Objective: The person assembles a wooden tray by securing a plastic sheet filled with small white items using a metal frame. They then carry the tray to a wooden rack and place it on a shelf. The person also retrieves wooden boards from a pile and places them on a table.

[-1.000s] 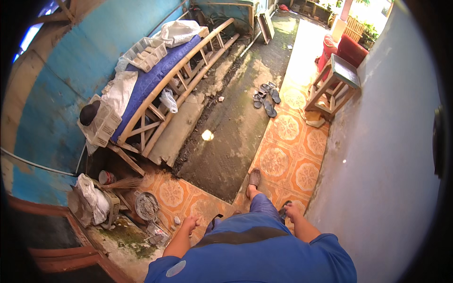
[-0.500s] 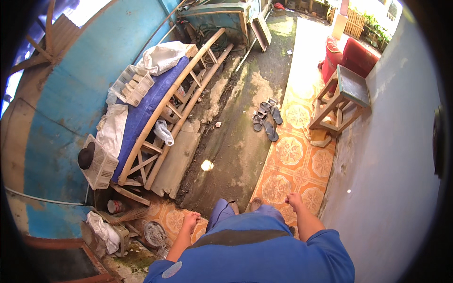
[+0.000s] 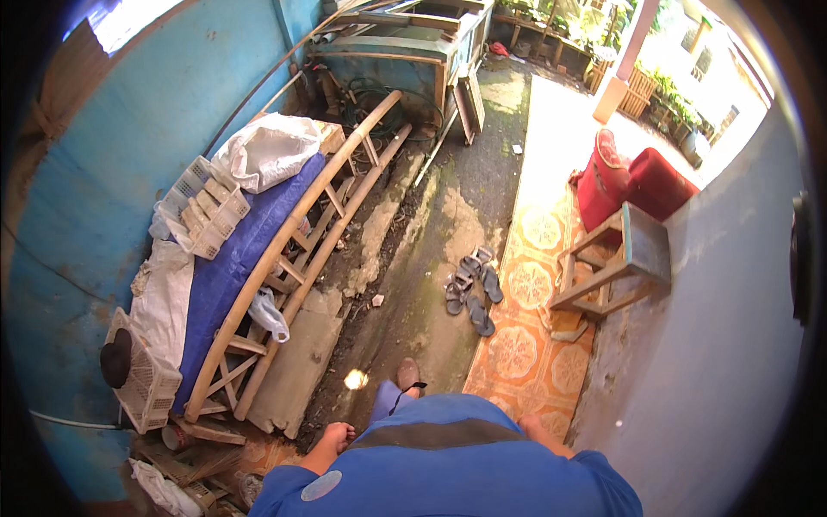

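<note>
My left hand (image 3: 338, 436) hangs at my left side with its fingers curled in, and nothing shows in it. Nearest to it are the edge of a worn concrete slab (image 3: 291, 375) and dark ground. On the other side, my right hand (image 3: 536, 427) hangs low over the orange patterned tiles (image 3: 517, 351); my blue shirt hides part of it and its fingers cannot be made out. Neither hand touches anything that I can see. One foot in a brownish shoe (image 3: 408, 373) is forward on the dark ground.
At left stands a bamboo bench (image 3: 284, 250) with a blue tarp (image 3: 228, 267), white sacks (image 3: 267, 152) and plastic crates (image 3: 146, 370). Several sandals (image 3: 474, 289) lie ahead. A wooden stool (image 3: 633, 250) and red armchair (image 3: 607, 185) stand by the right wall (image 3: 698, 345).
I have stepped forward, one foot now showing ahead. The bench, sandals and stool sit lower in view. My right hand has drawn back, partly behind my shirt.
</note>
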The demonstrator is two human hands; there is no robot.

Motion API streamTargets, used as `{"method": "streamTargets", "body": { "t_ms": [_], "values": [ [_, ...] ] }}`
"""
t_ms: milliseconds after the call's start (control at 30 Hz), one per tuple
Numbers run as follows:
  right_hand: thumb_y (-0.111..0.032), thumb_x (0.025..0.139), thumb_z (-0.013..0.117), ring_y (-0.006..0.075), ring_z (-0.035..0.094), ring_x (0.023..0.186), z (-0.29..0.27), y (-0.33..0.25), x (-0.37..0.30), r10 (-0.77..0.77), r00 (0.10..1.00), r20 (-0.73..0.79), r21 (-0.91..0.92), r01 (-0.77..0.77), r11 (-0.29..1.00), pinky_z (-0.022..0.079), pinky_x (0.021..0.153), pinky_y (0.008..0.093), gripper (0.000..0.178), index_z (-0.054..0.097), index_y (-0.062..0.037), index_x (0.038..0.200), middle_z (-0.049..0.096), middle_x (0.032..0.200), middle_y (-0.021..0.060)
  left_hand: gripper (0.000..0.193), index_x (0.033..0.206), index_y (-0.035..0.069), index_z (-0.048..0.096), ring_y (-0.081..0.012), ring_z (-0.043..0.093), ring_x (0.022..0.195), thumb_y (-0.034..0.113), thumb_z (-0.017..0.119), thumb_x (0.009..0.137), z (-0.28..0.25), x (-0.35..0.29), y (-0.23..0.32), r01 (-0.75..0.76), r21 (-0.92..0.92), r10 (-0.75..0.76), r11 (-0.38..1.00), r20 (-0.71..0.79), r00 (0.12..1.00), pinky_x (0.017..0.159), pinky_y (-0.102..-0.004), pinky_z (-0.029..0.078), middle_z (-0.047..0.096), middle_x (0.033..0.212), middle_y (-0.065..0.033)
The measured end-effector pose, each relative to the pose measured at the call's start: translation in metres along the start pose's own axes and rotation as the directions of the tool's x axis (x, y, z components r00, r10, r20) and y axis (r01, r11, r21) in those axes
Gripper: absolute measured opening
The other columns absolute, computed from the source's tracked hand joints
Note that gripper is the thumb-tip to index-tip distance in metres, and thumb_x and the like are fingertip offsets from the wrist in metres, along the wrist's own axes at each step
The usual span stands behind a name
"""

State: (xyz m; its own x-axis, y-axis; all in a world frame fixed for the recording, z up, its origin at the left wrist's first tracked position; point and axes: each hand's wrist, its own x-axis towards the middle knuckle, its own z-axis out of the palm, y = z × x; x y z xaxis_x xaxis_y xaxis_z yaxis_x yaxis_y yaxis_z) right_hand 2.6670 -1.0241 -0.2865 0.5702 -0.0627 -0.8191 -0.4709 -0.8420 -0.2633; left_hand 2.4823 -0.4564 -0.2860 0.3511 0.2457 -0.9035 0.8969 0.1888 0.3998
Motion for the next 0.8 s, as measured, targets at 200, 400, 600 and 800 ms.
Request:
{"method": "streamTargets", "body": {
  "t_ms": [200, 400, 600, 800],
  "values": [
    [-0.006, 0.086, 0.062, 0.0158, 0.059, 0.065, -0.06, -0.117, 0.037, 0.233, 0.97, -0.072, 0.766, -0.096, 0.636, 0.044, 0.049, 0.0283, 0.023, 0.06, -0.0045, 0.109, 0.061, 0.083, 0.0079, 0.014, 0.083, 0.005, 0.064, -0.0178, 0.057, 0.06, 0.017, 0.057, 0.087, -0.017, 0.097, 0.159, -0.04, 0.062, 0.04, 0.997, -0.005, 0.999, 0.047, -0.0359, 0.04, 0.064, 0.073, -0.0089],
    [-0.008, 0.086, 0.062, 0.0136, 0.059, 0.069, -0.121, -0.222, 0.105, 0.159, 0.983, -0.094, 0.726, -0.042, 0.686, 0.045, 0.053, 0.0278, 0.024, 0.06, -0.0057, 0.11, 0.061, 0.088, 0.0038, 0.018, 0.087, 0.004, 0.064, -0.0184, 0.062, 0.077, 0.003, 0.046, 0.087, 0.027, 0.099, 0.345, -0.211, 0.052, 0.213, 0.976, -0.045, 0.976, 0.074, -0.031, 0.048, 0.067, 0.082, -0.0085],
    [-0.006, 0.085, 0.062, 0.0165, 0.059, 0.067, -0.183, -0.279, 0.22, 0.173, 0.98, 0.101, 0.672, -0.196, 0.714, 0.042, 0.048, 0.0282, 0.022, 0.06, -0.004, 0.107, 0.061, 0.084, 0.0048, 0.011, 0.09, 0.007, 0.063, -0.0162, 0.06, 0.071, 0.008, 0.052, 0.087, 0.043, 0.138, 0.426, -0.107, 0.128, 0.125, 0.986, -0.142, 0.982, 0.057, -0.0338, 0.047, 0.065, 0.078, -0.0065],
    [-0.006, 0.083, 0.063, 0.0171, 0.057, 0.06, -0.284, -0.355, 0.309, 0.142, 0.989, -0.043, 0.778, -0.056, 0.625, 0.044, 0.048, 0.0311, 0.015, 0.064, -0.0018, 0.097, 0.061, 0.077, 0.0075, 0.01, 0.09, 0.01, 0.062, -0.0157, 0.056, 0.06, 0.019, 0.059, 0.088, 0.044, 0.149, 0.487, 0.086, 0.03, -0.081, 0.996, -0.153, 0.985, 0.049, -0.0316, 0.04, 0.064, 0.075, -0.0058]
  ]
}}
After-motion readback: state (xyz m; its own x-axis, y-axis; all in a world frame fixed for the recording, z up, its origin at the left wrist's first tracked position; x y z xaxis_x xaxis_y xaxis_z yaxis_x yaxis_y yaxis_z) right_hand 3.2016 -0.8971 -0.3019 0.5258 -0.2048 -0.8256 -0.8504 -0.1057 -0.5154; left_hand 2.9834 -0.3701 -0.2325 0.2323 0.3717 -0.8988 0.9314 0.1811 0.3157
